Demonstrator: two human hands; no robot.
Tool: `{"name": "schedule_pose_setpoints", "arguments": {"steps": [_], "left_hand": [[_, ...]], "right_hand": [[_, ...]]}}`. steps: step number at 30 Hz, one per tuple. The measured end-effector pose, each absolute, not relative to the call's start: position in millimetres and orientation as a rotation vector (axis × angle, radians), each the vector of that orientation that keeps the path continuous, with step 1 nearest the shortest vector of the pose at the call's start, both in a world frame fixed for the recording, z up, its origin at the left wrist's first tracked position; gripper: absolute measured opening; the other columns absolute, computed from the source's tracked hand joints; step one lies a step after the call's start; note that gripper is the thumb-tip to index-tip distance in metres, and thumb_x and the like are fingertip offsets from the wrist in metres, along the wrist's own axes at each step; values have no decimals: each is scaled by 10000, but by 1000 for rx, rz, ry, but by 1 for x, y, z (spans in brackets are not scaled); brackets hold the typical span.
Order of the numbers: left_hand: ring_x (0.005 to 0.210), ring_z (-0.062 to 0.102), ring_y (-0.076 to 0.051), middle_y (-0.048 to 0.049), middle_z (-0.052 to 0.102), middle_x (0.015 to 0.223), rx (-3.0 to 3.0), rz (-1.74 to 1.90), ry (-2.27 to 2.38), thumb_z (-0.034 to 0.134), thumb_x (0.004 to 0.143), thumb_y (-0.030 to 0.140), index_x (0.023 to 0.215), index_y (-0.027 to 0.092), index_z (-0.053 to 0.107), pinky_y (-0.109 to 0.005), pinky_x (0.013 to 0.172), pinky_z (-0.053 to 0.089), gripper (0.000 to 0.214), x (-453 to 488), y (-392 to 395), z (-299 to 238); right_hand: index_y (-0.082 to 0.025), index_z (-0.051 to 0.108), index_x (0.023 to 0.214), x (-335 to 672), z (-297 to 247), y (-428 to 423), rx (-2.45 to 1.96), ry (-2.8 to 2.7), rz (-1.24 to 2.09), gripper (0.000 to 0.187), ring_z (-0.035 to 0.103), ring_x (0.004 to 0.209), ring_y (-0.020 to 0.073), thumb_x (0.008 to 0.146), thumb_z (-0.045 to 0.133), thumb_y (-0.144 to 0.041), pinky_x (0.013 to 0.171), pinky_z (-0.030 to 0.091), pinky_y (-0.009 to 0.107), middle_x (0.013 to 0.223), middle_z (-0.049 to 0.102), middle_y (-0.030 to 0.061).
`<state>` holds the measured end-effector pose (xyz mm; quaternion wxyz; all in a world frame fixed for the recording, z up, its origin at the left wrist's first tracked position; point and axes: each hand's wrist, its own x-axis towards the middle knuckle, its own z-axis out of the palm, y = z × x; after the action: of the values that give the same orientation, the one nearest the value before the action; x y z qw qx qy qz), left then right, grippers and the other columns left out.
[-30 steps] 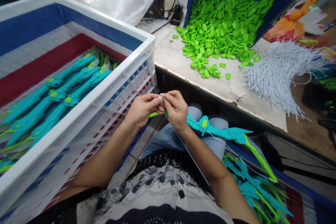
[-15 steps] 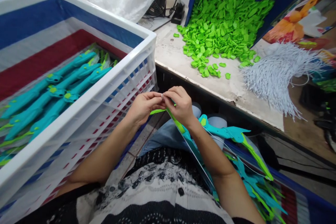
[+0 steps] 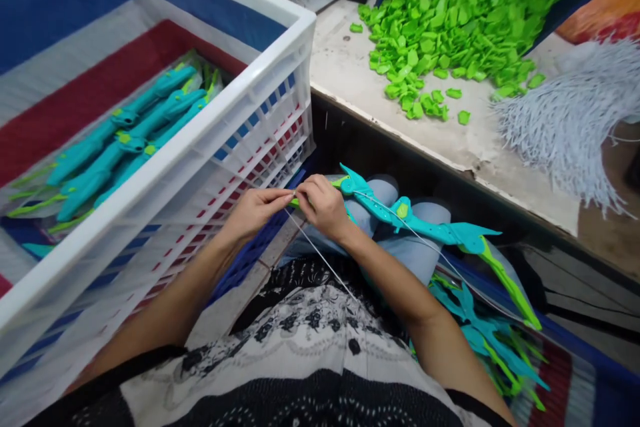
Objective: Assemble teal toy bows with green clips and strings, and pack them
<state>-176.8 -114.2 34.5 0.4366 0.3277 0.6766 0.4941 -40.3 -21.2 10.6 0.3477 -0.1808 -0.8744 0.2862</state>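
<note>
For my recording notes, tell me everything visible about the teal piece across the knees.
The teal piece looks like molded plastic: long, bow-like, with pointed fins, a yellow-green badge midway and a lime limb sloping down at right. It lies across the knees, a white cord passing over it. Its left end runs behind the right hand; whether they touch is unclear.

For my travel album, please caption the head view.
Left fingers and right fingers pinch a white cord beside a teal-and-green plastic piece lying across the knees.
</note>
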Motion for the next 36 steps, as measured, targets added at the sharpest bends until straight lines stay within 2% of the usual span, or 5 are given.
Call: {"name": "schedule_pose_setpoints", "arguments": {"steps": [9,16,20,27,36], "left_hand": [[709,571,-203,-38,656,691,1225,949,2057,628,720,443,794,245,745,-295,705,435,242,-202,-176,-31],[888,627,-272,-48,711,947,1187,604,1971,663,667,543,861,257,741,-329,746,487,354,-227,-164,12],[952,608,-246,-11,689,994,1237,862,2110,656,739,447,931,255,711,-357,855,477,276,-183,-128,51],[869,663,-229,-148,673,1029,297,1075,1277,748,682,347,960,126,652,-349,731,533,367,-55,-43,14],[736,648,-130,-27,664,711,89,1241,1038,714,713,238,851,126,659,-297,820,493,186,-37,-21,-5]], "right_hand": [[-169,622,877,11,-23,-7,-670,-2565,398,264,491,870,194,944,407,-307,768,354,327,896,621,79],[-154,647,936,134,-41,44,-1312,-2658,232,226,491,966,249,886,527,-339,851,327,367,969,636,115],[-172,643,848,134,-50,35,-1360,-2565,203,197,502,999,246,904,474,-257,917,299,393,916,652,95],[-195,625,781,131,-31,22,-1258,-2198,423,165,544,942,199,877,533,-293,912,333,374,888,674,45],[-193,643,834,132,-29,22,-1136,-2171,619,224,553,891,188,904,496,-347,850,401,357,873,656,54]]}}
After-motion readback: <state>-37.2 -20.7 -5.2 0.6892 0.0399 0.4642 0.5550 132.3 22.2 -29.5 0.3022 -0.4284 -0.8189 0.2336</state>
